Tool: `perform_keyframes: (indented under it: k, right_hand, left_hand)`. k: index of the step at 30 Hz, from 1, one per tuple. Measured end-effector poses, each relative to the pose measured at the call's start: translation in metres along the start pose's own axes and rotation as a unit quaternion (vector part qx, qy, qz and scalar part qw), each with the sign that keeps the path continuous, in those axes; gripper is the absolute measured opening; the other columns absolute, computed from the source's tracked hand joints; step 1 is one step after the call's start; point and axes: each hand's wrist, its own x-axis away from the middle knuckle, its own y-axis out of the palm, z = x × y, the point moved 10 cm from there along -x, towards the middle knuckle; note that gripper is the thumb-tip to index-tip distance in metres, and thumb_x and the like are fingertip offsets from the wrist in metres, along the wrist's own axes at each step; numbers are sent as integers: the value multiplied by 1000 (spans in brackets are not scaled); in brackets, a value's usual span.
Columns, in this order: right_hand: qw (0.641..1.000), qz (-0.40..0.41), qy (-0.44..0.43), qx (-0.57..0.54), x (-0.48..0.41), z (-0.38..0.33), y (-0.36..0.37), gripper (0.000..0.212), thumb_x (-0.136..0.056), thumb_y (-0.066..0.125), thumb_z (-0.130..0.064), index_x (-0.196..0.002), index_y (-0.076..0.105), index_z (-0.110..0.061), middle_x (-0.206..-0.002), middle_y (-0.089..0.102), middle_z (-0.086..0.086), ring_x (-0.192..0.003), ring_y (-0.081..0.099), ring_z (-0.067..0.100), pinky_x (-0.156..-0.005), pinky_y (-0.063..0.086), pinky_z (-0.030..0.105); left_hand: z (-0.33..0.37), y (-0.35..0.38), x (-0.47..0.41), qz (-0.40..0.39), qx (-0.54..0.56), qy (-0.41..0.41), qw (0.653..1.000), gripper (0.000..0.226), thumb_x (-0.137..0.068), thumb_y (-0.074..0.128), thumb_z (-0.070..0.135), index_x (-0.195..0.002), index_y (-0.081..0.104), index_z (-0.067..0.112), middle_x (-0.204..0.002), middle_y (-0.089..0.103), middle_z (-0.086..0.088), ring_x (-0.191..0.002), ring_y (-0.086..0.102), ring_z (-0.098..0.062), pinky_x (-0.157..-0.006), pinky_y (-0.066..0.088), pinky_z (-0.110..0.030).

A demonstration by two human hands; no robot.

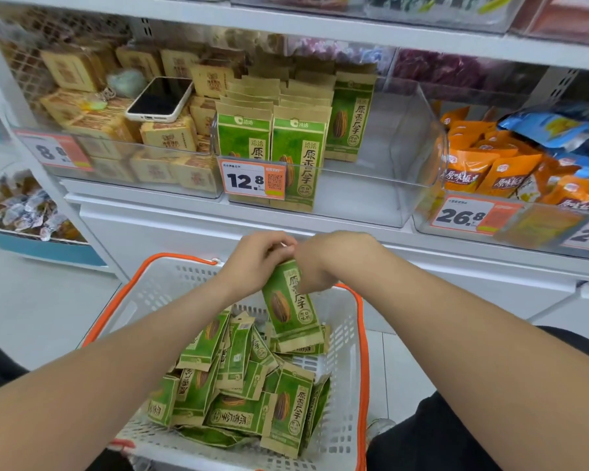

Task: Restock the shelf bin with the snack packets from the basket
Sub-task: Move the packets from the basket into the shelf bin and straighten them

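Fingers [276, 247], left hand [255, 263] and right hand [323, 263], clamped on packet [291, 311] top above basket [363, 334] — bin [354, 198] right side open.

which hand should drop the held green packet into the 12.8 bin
Probably right: the right hand grips the held packet along with the left hand, and lies below the bare right half of the clear bin.
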Motion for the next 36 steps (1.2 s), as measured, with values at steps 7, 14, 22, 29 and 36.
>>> perform_keyframes:
  k: [7, 14, 22, 29, 36]
  right_hand:
    - [897, 46, -22, -438, 21, 21, -26, 9, -103, 65, -25, -98, 65, -16, -100, 77, 11, -88, 78, 28, -79, 65, 48]
    - [771, 270, -14, -576, 34, 44, -63, 36, -108, 48, -25, -137, 33, -10, -128, 62, 13, -116, 62, 30, -103, 52, 52]
    - [660, 382, 6, -647, 54, 50, -68, 48, -108, 48, -33, -150, 27, -20, -130, 64, 6, -116, 62, 27, -102, 50, 44]
    - [557, 514, 142, -636, 80, 133, -82, 44, -107, 50, -38, -142, 41, -13, -111, 63, -2, -115, 59, 27, -91, 44, 35]
    - [584, 557, 180, -562, 75, 196, -99, 44, -108, 50, -25, -147, 33, -13, -125, 65, 14, -115, 60, 36, -86, 40, 35]
  left_hand:
    - [20, -57, -1, 199, 182, -65, 961, 14, -99, 74, 28, -96, 76, 15, -90, 78, -4, -89, 73, -25, -81, 59, -40]
    - [37, -69, 2, 224, 187, -112, 950, 65, -111, 33, 56, -85, 73, 13, -76, 75, 5, -72, 69, -14, -65, 54, -32]
    - [94, -107, -1, 340, -80, -2, 937, 52, -115, 33, 35, -66, 46, 23, -61, 52, 2, -63, 51, -29, -61, 25, -39]
    - [156, -93, -21, 270, -263, 151, 914, 16, -105, 46, 22, -101, 61, 16, -99, 61, -3, -91, 53, -27, -74, 43, -44]
    - [171, -70, -46, 169, -519, 212, 810, 49, -89, 56, 31, -132, 55, 9, -145, 50, -19, -130, 46, -44, -111, 34, -55]
